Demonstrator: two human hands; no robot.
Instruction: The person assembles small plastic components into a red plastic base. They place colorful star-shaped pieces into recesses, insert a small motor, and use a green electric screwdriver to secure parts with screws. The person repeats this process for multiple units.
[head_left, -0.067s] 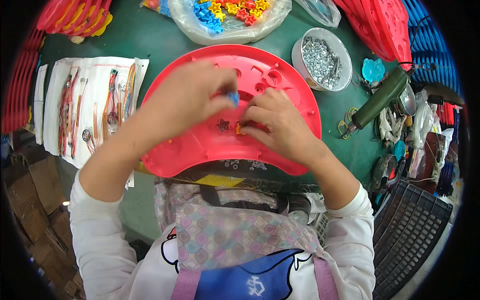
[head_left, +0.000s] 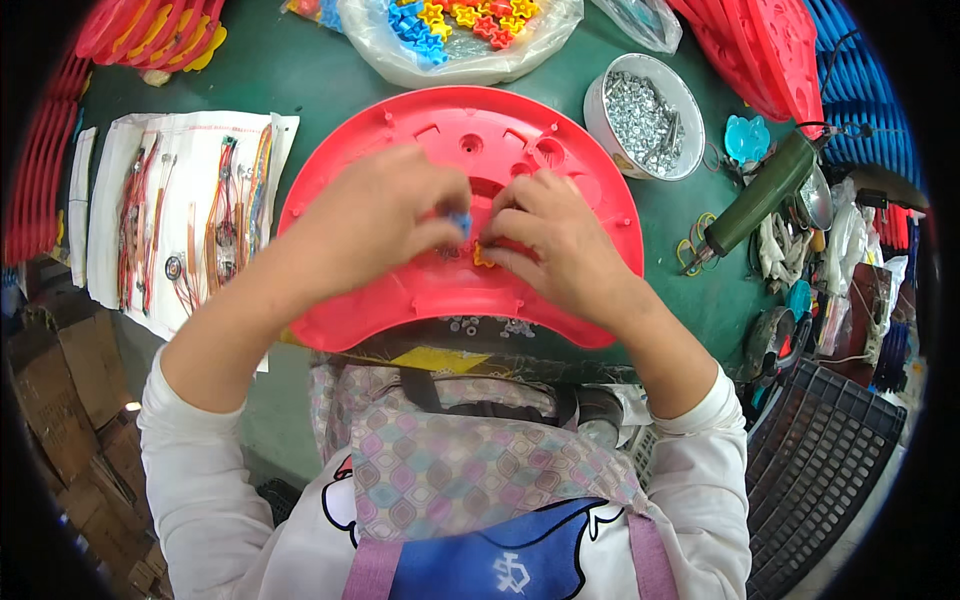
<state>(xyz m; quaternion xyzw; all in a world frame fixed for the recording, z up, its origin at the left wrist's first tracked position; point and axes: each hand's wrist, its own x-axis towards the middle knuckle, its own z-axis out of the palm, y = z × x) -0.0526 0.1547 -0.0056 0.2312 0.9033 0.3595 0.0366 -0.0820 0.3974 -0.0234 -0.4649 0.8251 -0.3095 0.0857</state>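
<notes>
Head view, left hand (head_left: pixel 375 215) pinching blue piece (head_left: pixel 461 221) (small), right hand (head_left: pixel 555 240) — red shell (head_left: pixel 420 125)

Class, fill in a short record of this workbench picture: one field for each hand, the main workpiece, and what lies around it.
Left hand: pinches a small blue piece over the shell
Right hand: fingertips at a small orange piece
Workpiece: red half-round plastic shell, on the green table
Left of shell: wired parts on white sheets
Right of shell: tub of screws, green power screwdriver
Above shell: bag of coloured gears
</notes>
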